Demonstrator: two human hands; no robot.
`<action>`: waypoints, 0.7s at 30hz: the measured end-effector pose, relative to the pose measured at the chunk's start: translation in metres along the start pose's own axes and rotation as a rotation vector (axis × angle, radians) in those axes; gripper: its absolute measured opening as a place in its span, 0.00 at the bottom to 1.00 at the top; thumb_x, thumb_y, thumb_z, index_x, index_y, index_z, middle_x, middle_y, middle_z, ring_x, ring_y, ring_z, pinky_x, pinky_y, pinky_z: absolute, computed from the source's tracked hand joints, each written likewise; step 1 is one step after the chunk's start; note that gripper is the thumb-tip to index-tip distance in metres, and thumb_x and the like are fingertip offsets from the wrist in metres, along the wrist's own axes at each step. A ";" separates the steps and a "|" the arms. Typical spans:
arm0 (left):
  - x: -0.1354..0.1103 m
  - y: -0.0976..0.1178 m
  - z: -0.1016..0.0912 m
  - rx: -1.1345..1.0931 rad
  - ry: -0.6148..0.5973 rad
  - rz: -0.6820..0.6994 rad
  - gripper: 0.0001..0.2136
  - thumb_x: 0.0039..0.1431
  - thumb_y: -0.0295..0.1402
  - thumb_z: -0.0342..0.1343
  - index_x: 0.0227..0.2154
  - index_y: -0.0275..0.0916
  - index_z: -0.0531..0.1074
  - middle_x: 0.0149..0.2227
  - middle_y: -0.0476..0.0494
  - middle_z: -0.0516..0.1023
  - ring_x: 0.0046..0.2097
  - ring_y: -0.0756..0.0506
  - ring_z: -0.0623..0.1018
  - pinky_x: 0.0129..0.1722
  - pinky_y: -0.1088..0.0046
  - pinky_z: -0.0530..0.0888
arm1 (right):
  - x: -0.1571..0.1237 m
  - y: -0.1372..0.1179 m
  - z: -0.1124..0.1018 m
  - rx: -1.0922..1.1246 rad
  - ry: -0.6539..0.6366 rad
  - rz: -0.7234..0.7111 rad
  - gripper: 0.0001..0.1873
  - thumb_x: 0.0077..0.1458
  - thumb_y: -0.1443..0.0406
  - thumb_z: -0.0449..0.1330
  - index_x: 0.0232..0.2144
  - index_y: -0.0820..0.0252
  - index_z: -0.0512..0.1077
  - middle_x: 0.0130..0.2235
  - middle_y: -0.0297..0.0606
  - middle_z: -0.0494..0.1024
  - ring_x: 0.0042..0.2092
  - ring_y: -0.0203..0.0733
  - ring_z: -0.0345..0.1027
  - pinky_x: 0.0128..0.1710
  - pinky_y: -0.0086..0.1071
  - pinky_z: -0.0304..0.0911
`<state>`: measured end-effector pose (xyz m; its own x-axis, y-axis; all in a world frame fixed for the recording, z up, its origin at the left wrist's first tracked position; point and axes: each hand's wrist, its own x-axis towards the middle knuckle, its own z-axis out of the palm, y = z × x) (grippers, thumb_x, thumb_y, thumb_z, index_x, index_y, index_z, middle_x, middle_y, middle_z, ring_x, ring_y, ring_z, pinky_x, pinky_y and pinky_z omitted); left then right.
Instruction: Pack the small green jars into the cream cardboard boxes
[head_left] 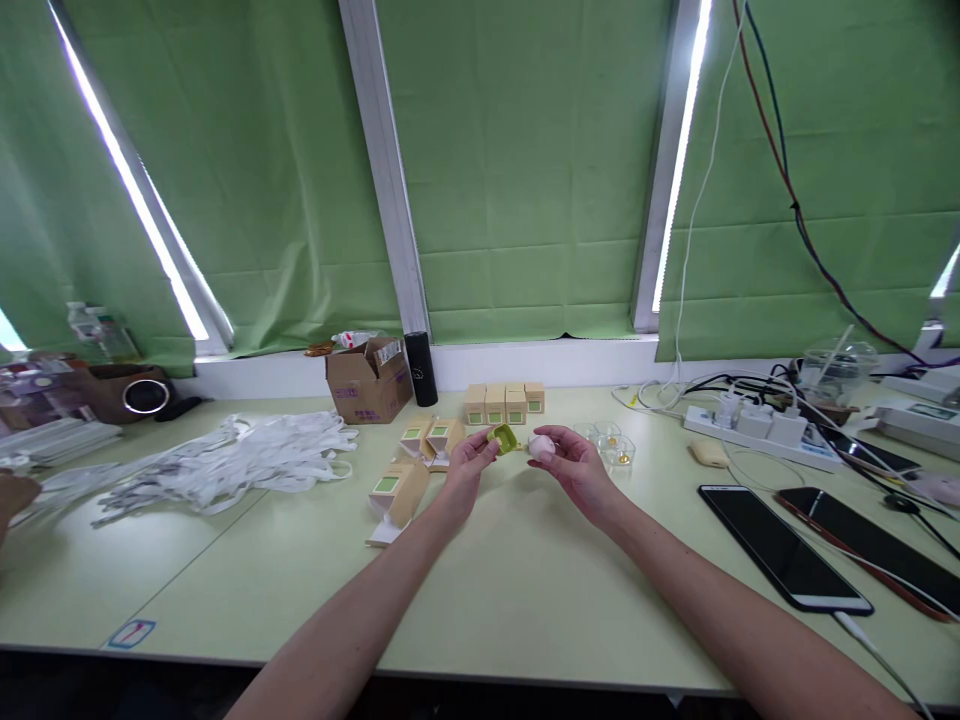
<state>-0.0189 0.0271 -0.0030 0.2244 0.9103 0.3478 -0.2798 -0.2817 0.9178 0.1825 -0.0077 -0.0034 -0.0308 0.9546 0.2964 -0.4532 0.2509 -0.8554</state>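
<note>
My left hand (470, 462) grips a small yellow-green, square-rimmed case (503, 438) between thumb and fingers, its hollow side towards me. In my right hand (576, 470) is a small pale, rounded object (541, 447), pinched by the fingertips; its kind is not clear. The two pieces are close together above the table, with a thin yellowish bit between them. Just past my right hand stand several small clear plastic containers (619, 452), some with gold-coloured bits inside. Left of my left hand, an open small cardboard box (400, 490) lies with its white flap out.
Behind my hands, several small tan boxes (495, 404) stand in a row. White straps (255, 455) are heaped at left, near a brown carton (367, 382) and black cylinder (421, 369). Phones (784, 545), cables and a power strip (765, 435) occupy the right. Another person's hand (16, 495) shows at far left.
</note>
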 end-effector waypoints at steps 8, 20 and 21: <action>-0.002 0.000 0.003 0.207 0.034 0.028 0.29 0.53 0.51 0.70 0.53 0.40 0.77 0.39 0.42 0.83 0.41 0.44 0.79 0.43 0.69 0.72 | 0.006 0.007 -0.001 -0.134 0.076 -0.065 0.26 0.40 0.50 0.78 0.39 0.57 0.80 0.40 0.42 0.83 0.40 0.46 0.75 0.40 0.41 0.73; -0.001 -0.001 0.004 0.479 0.028 0.128 0.22 0.56 0.50 0.67 0.48 0.40 0.81 0.43 0.38 0.84 0.45 0.40 0.79 0.44 0.65 0.73 | 0.003 0.006 0.005 -0.284 0.072 -0.063 0.28 0.42 0.46 0.76 0.39 0.58 0.83 0.36 0.42 0.85 0.33 0.43 0.74 0.36 0.41 0.72; -0.002 -0.001 0.004 0.489 0.031 0.138 0.21 0.56 0.49 0.68 0.47 0.41 0.82 0.42 0.39 0.84 0.45 0.40 0.79 0.43 0.66 0.73 | 0.003 0.006 0.004 -0.293 0.072 -0.064 0.28 0.42 0.45 0.75 0.39 0.58 0.83 0.35 0.42 0.85 0.33 0.43 0.74 0.36 0.41 0.72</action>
<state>-0.0152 0.0247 -0.0035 0.1860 0.8611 0.4733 0.1667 -0.5023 0.8484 0.1757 -0.0038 -0.0058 0.0575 0.9416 0.3317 -0.1755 0.3366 -0.9251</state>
